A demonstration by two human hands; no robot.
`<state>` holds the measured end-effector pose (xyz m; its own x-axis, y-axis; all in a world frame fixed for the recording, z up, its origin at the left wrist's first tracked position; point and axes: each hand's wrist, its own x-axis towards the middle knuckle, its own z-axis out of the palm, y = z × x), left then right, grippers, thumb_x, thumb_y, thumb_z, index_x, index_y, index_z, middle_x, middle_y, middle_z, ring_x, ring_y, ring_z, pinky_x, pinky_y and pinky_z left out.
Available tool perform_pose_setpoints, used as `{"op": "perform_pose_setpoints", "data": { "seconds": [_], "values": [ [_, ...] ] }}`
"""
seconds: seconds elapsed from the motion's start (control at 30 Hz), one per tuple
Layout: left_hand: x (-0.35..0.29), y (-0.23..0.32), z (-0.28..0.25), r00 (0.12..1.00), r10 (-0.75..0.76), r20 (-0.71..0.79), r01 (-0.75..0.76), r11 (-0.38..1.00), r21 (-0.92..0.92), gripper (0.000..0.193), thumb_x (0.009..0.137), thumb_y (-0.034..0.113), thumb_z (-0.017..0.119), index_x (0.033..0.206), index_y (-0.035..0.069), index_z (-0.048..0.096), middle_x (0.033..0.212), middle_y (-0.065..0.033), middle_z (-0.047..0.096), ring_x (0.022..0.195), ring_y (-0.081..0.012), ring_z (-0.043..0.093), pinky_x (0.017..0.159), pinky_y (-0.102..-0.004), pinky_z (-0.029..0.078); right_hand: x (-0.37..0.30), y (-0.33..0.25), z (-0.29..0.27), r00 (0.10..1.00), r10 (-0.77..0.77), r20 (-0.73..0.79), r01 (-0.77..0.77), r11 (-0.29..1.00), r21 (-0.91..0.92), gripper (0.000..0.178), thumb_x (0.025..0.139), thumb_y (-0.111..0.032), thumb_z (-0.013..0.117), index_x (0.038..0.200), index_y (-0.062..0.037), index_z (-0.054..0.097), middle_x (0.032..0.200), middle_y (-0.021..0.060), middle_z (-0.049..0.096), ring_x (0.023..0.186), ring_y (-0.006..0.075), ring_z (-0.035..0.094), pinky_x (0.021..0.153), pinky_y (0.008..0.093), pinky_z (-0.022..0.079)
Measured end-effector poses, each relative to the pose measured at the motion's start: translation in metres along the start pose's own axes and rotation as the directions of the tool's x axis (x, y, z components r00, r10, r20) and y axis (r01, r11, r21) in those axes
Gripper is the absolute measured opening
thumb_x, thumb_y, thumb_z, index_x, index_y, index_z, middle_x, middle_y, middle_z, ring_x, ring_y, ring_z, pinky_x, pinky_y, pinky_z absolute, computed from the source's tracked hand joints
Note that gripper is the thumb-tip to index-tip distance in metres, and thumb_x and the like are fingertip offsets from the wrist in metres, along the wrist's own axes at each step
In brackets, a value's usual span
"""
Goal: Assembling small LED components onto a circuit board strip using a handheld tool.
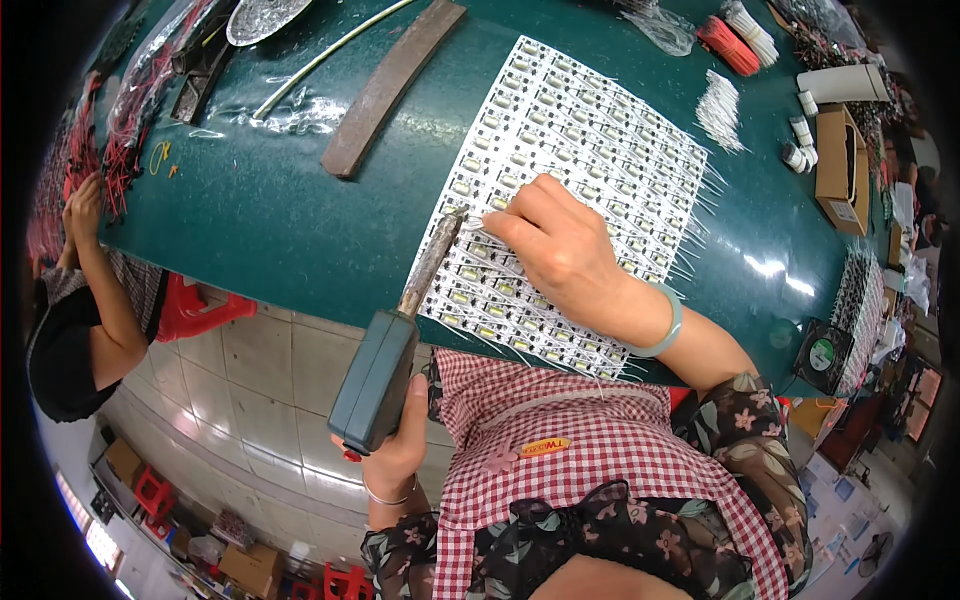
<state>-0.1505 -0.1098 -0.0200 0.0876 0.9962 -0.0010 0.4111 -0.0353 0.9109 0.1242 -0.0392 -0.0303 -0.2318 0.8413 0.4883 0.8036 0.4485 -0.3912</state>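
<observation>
A large white sheet of small circuit boards (500,120) lies at an angle on the green table, with rows of yellowish LED chips and thin white wires across it. My left hand (400,440) is wrapped round the handle of a blue-green soldering gun (375,380). Its dark metal tip points up and away, reaching the sheet's left part. Over the middle of the sheet, my right hand (565,250) is closed in a pinch just right of the tip, on what looks like a thin white wire, mostly hidden by the fingers. Wire ends stick out past the sheet's right and near edges.
A brown flat bar (390,90) and a pale tube (330,60) lie left of the sheet. White wire bundles (718,110), a red wire bundle (728,45) and a cardboard box (840,170) are at right, near a small black fan (822,355). A co-worker's hands (84,210) handle red wires at far left.
</observation>
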Motion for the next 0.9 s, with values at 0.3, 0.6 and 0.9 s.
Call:
{"op": "perform_pose_setpoints", "data": {
  "seconds": [0.3, 0.6, 0.9],
  "values": [
    [0.008, 0.002, 0.002, 1.0, 0.004, -0.012, -0.005, 0.999, -0.042, 0.04, 0.086, -0.008, 0.072, 0.125, -0.006, 0.065, 0.107, -0.0111, 0.069, 0.069, -0.0095, 0.059, 0.056, -0.0222, 0.047, 0.009, -0.014, -0.02, 0.999, 0.023, -0.032, -0.024, 0.999, -0.037, 0.021, 0.069, -0.002, 0.066, 0.09, -0.001, 0.064, 0.081, 0.0073, 0.052, 0.077, 0.0235, 0.055, 0.061, 0.0348, 0.047],
    [0.007, 0.002, 0.006, 0.999, -0.042, -0.015, 0.041, 0.997, -0.058, 0.04, 0.085, -0.007, 0.074, 0.124, -0.006, 0.065, 0.108, -0.0118, 0.07, 0.07, -0.0099, 0.061, 0.057, -0.0223, 0.048, 0.002, -0.006, 0.002, 0.999, 0.03, -0.037, -0.032, 0.998, -0.058, 0.017, 0.071, 0.0, 0.065, 0.088, -0.0009, 0.063, 0.079, 0.0068, 0.049, 0.076, 0.0221, 0.055, 0.057, 0.0323, 0.048],
    [0.021, 0.016, 0.015, 0.997, -0.065, -0.049, 0.064, 0.998, -0.029, 0.023, 0.08, 0.003, 0.08, 0.101, -0.004, 0.072, 0.088, -0.0099, 0.072, 0.069, -0.0179, 0.068, 0.065, -0.0289, 0.054, 0.001, -0.007, 0.002, 0.998, 0.04, -0.048, -0.043, 0.997, -0.06, 0.018, 0.071, 0.001, 0.064, 0.089, 0.0014, 0.065, 0.081, 0.0085, 0.05, 0.079, 0.0234, 0.056, 0.059, 0.0326, 0.05]
  ]
}}
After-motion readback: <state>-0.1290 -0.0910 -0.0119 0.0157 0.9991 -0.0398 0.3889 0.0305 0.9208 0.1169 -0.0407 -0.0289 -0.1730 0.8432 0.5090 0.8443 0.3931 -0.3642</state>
